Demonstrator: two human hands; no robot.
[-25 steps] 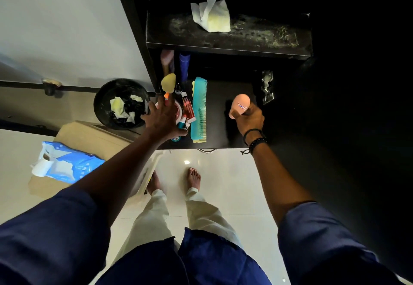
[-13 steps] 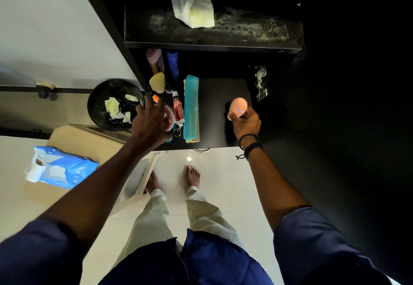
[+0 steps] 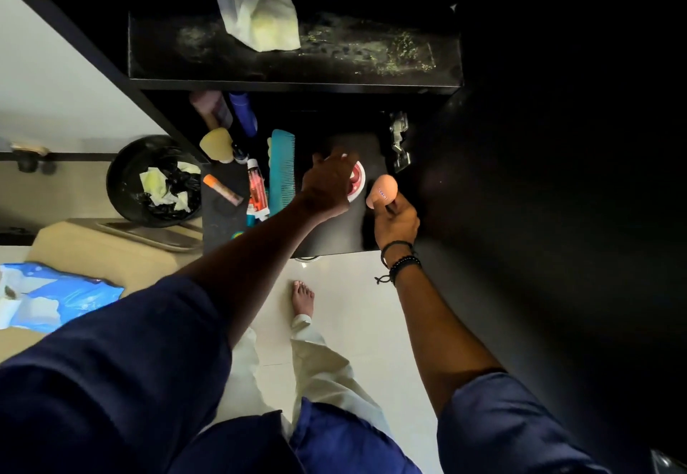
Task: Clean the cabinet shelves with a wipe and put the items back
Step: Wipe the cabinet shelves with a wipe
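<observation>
My left hand [image 3: 327, 183] grips a round red-and-white container [image 3: 357, 183] over the right half of the black lower shelf [image 3: 334, 228]. Beside it, my right hand [image 3: 396, 221] holds a peach egg-shaped item [image 3: 383, 191] upright. On the shelf's left lie a teal comb [image 3: 281, 172], a red tube [image 3: 256, 191], an orange-capped stick [image 3: 222, 188], a yellow sponge [image 3: 217, 142] and bottles [image 3: 243, 115]. A crumpled white wipe [image 3: 260, 20] rests on the dusty upper shelf [image 3: 357, 53].
A black bin [image 3: 122, 183] with used wipes stands left of the cabinet. A blue wipe pack [image 3: 55, 299] lies on a cardboard box [image 3: 104, 254]. A metal hinge [image 3: 399, 141] sits on the cabinet's right wall. My bare foot [image 3: 303, 297] is on the white floor.
My left hand lifted the red-and-white container from the cluster at the left and carried it right, across the comb, to beside the peach item. The right hand stayed put.
</observation>
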